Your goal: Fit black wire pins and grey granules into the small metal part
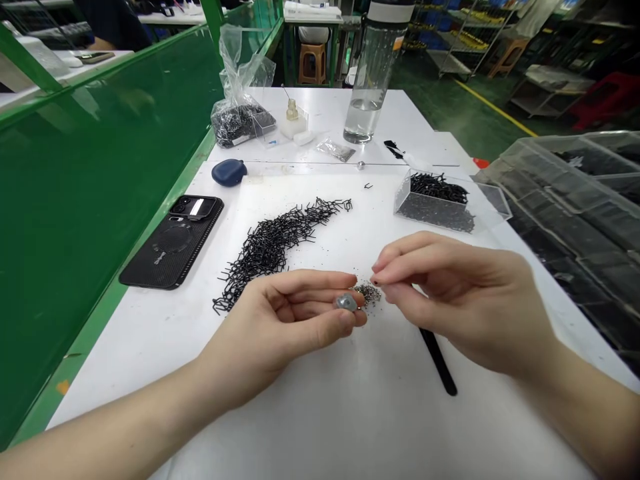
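Observation:
Between the thumb and fingers of my left hand (295,310) sits a small rounded grey metal piece (346,303). Just to its right, my right hand (455,293) is closed in a pinch, with a tiny dark speck at the fingertips too small to name. Below and between the hands lies a little heap of tiny metal parts (371,295) on the white table. A black tool like tweezers (438,360) lies partly hidden under my right hand. Beyond my left hand spreads a long pile of thin bent black pieces (273,243).
A black phone (173,243) and a blue case (229,173) lie at left. Further back are a plastic bag (243,120), a small bottle (292,113) and a water bottle (370,80). A clear box (433,208) of black pieces stands at right, beside stacked drawers (565,200).

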Action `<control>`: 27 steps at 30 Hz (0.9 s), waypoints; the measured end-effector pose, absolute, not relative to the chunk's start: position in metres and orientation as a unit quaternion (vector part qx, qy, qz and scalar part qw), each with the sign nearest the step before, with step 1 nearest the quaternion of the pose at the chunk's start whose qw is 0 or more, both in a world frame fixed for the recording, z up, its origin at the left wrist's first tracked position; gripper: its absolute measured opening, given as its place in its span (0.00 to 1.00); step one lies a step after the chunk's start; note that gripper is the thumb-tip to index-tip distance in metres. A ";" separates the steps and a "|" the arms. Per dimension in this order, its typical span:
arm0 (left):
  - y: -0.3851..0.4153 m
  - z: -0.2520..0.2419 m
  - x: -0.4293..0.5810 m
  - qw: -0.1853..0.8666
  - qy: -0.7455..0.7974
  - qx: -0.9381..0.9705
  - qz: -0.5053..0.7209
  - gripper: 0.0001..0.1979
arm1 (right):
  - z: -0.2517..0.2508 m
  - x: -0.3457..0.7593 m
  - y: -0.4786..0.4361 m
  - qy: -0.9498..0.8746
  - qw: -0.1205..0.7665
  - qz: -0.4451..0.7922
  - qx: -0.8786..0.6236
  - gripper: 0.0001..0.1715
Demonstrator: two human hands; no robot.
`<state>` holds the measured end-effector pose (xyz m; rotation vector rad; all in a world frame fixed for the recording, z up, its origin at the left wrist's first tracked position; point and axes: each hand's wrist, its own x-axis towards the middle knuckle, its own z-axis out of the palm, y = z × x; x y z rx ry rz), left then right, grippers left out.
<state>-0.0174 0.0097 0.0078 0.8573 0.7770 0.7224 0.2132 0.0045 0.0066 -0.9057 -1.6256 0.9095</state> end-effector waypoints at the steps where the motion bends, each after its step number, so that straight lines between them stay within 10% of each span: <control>1: 0.010 0.008 -0.018 0.781 0.359 0.387 0.332 0.13 | 0.006 0.212 0.003 -0.686 0.510 0.360 -0.373 0.20; 27: 0.010 0.006 -0.020 0.777 0.359 0.397 0.331 0.12 | 0.010 0.200 -0.024 -0.718 0.490 0.191 -0.456 0.23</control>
